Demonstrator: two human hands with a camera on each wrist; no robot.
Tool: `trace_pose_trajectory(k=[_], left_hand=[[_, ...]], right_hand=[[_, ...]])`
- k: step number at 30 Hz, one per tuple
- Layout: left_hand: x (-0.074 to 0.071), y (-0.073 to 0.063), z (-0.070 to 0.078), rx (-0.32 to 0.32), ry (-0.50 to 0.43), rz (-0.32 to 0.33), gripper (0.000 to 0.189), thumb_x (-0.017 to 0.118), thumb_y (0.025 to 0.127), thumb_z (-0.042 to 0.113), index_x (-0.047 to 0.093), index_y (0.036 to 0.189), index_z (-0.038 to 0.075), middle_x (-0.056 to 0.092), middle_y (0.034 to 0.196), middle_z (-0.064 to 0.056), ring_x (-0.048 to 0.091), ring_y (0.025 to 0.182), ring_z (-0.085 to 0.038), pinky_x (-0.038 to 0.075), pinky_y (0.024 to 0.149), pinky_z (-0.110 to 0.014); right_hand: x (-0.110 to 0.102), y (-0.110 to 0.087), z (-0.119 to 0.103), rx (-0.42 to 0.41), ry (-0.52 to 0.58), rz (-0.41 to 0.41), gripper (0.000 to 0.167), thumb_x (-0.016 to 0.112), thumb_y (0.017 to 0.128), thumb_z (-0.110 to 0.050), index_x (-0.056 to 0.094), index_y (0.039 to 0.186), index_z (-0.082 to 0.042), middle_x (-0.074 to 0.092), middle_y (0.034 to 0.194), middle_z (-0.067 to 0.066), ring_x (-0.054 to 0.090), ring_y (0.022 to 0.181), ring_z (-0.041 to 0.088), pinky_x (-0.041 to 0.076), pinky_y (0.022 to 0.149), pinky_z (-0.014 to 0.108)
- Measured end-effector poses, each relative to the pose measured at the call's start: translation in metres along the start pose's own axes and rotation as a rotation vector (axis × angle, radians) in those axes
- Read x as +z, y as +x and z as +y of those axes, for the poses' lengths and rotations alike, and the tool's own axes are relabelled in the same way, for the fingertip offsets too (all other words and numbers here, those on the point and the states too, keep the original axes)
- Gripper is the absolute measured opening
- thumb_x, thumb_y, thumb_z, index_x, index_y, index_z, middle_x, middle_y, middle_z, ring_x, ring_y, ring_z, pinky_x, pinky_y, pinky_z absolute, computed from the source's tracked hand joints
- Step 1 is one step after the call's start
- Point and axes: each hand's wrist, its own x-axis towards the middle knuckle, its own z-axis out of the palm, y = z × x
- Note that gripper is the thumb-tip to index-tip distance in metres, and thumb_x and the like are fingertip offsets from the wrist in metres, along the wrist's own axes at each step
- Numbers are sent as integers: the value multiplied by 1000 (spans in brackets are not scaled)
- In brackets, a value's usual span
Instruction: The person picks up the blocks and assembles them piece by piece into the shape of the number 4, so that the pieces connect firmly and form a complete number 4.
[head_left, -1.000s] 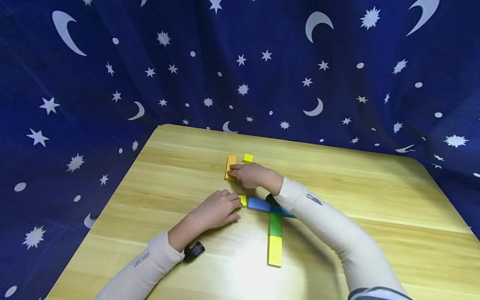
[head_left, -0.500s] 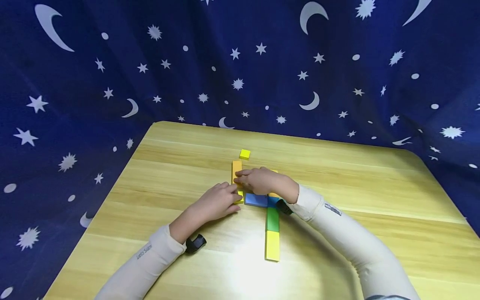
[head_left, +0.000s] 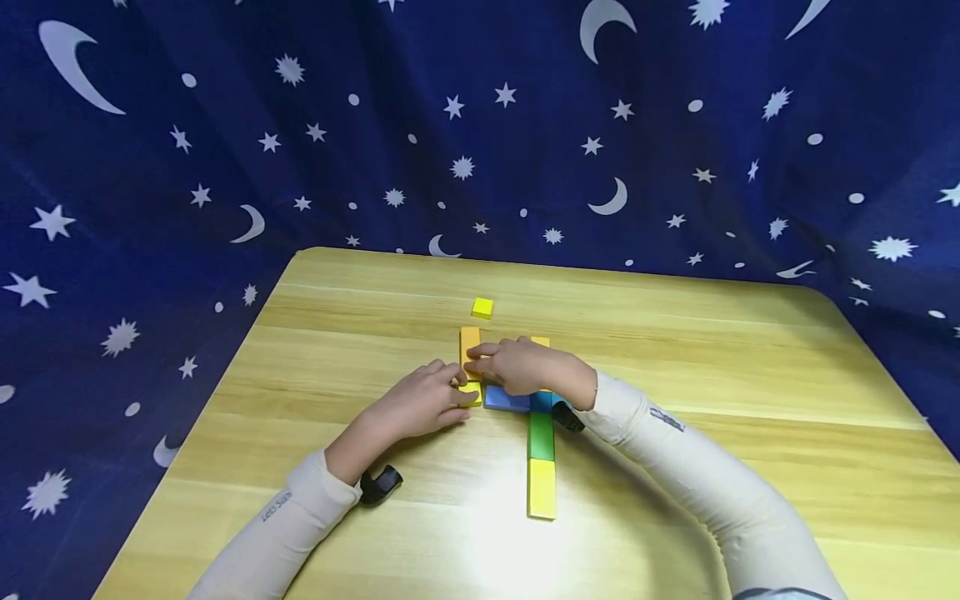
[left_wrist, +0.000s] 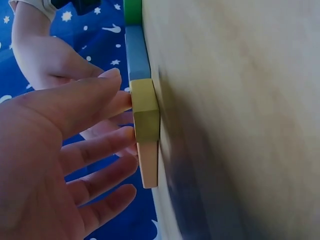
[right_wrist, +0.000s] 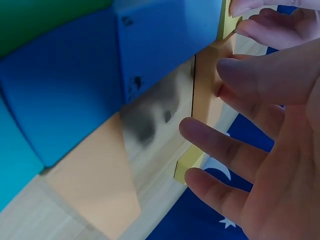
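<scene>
In the head view, my left hand (head_left: 420, 404) is at a small yellow block (head_left: 470, 392). The left wrist view shows two fingertips touching this yellow block (left_wrist: 145, 107), the thumb apart from it. From the right, my right hand (head_left: 521, 367) reaches to an orange block (head_left: 469, 337), its fingertips on it. In the right wrist view, thumb and index finger touch this orange block (right_wrist: 206, 87), while the other fingers are extended off it. The orange block's near end meets the yellow block. A blue block (head_left: 506, 399) lies just right of the yellow one.
A darker blue block (head_left: 540, 402), a green block (head_left: 541, 437) and a long yellow block (head_left: 542, 489) run toward the near edge. Another orange block (right_wrist: 95, 180) lies beyond the darker blue one, beside a cyan block (right_wrist: 15, 155). A loose yellow block (head_left: 482, 308) lies farther back.
The orange block has slid toward me under the right hand until it meets the small yellow block. The left hand stays at the yellow block. The head view has shifted slightly.
</scene>
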Motion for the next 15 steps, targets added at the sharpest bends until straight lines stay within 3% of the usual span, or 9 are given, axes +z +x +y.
trace_pose_trajectory(k=[15], left_hand=[[2,0,-8,50,9,-8,27,58,89,30,66,114,21,59,115,-2,52,102,-19,44,90,-34]], right_hand=[[0,0,-1,17,14,-9,46,39,97,-11,35,141,-24,25,150,-4,36,129,30,32,101,53]])
